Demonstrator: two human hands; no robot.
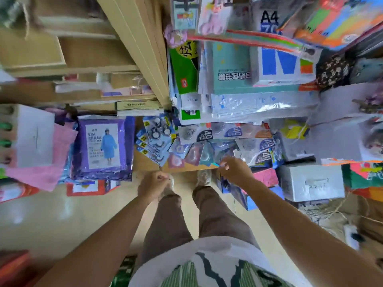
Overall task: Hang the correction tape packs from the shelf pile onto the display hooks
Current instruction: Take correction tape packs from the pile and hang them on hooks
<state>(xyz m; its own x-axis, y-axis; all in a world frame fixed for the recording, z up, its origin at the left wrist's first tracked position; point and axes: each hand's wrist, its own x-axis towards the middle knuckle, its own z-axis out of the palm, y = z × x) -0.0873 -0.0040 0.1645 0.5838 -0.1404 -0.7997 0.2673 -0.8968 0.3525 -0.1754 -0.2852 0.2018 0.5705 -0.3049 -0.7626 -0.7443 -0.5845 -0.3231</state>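
Correction tape packs [207,148] heaped loose on the wooden shelf [145,160], right hand [236,169] down at the pile's near edge, fingertips pinching a teal-cornered pack [215,164] (label too blurred to read); left hand [154,183] apart to the side, fingers curled, whether around anything impossible to tell.

We read "A4" and "70" on the far paper ream [269,19], "EVA" on the purple raincoat pack [101,146] at left, "VALUE PACK" on blue card packs [152,149], and "40" (several times over) on the correction tape packs [207,134].
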